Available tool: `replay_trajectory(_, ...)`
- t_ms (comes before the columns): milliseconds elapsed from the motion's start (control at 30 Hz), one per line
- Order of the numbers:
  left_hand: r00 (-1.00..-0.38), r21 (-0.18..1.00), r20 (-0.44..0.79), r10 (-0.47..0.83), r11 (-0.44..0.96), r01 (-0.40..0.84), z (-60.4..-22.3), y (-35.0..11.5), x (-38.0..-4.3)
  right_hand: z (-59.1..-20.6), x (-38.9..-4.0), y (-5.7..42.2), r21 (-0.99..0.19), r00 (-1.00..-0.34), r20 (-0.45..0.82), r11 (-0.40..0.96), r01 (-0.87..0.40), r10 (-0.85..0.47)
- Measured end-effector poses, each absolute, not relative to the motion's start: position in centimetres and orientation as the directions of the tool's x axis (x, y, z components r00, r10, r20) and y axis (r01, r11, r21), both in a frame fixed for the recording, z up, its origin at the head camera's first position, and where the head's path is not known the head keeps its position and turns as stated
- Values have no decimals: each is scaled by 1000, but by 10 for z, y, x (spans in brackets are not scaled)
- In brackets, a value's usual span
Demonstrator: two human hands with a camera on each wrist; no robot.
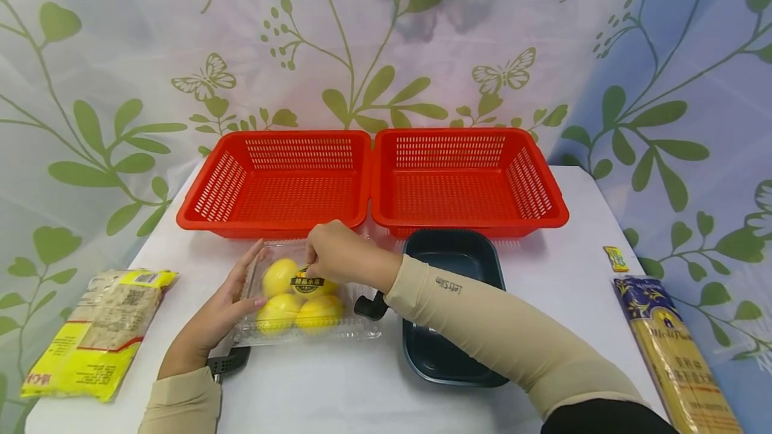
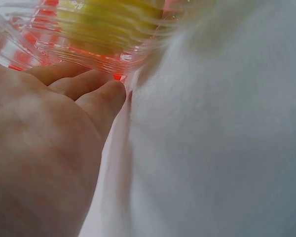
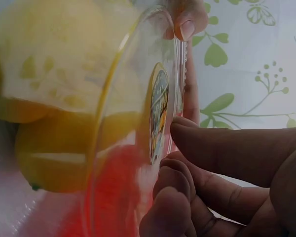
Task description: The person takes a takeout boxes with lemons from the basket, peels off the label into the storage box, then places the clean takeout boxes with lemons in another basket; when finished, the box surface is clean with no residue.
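A clear plastic clamshell box (image 1: 356, 330) holds several round yellow fruits (image 1: 319, 312). On its lid is a dark oval label (image 1: 307, 284) with a gold edge. My left hand (image 1: 226, 303) holds the box by its left side, thumb (image 1: 256, 303) over the lid and fingers toward the far corner. In the left wrist view, its fingers (image 2: 101, 96) lie along the underside edge. The right hand (image 1: 344, 256) reaches over the lid with curled fingers, thumb and fingertips pinching at the label's edge. In the right wrist view, the label (image 3: 159, 116) stands right beside the thumb (image 3: 207, 145).
Two red baskets (image 1: 274, 225) (image 1: 470, 223) stand side by side behind the box. A dark tray (image 1: 446, 368) lies under the right forearm. Left is a yellow-and-clear food bag (image 1: 99, 333); right are a noodle pack (image 1: 678, 353) and a small packet (image 1: 616, 258).
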State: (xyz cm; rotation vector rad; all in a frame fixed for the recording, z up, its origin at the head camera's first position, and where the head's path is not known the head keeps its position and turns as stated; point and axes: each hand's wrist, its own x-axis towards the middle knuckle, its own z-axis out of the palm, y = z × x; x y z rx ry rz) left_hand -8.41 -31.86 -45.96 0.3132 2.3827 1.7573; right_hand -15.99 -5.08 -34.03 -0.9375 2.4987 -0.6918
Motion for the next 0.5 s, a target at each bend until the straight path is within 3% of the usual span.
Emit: replay_trajectory(500,-959,963,17,284,253,92,-456,-316,-83,-343,-160,-53,-549,-748,-193,702,-453,-634)
